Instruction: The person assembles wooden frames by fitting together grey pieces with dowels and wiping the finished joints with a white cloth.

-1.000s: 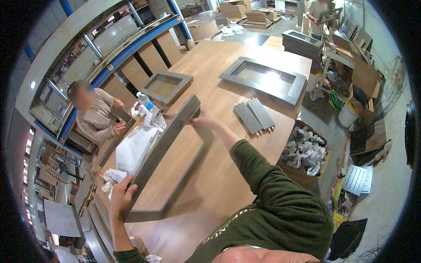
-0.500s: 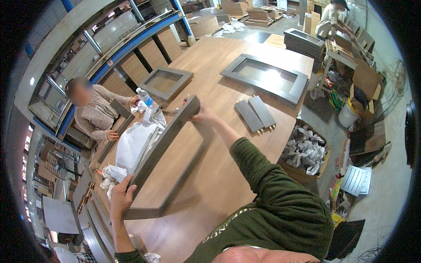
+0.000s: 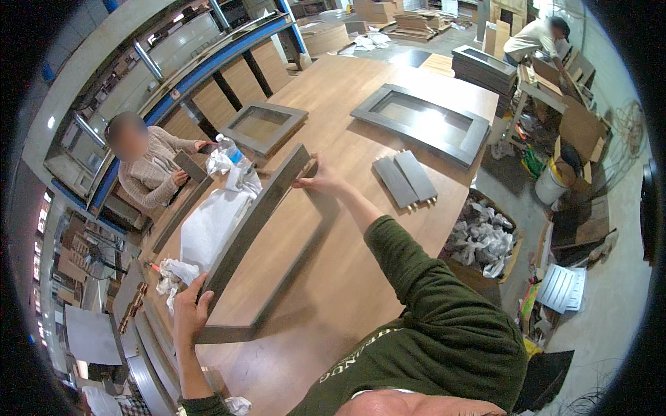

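A grey wooden frame is tilted up on edge over the brown table. At its near left end my left hand grips the raised rail, thumb on the near face. My right hand holds the far end, fingers bent around the inner side and thumb by the corner. Behind the frame lies crumpled white wrapping with a clear water bottle. Across the table a co-worker holds a short grey board above a long grey board.
Two grey frames lie flat, one at the far left, one at the far right. Two short grey panels with dowels lie right of my arm. A box of crumpled paper stands beside the table. Another person bends at the back right.
My right hand has shifted its fingers at the frame's far end, and the frame has moved slightly left. The co-worker has raised a short grey board. The person at the back has bent lower.
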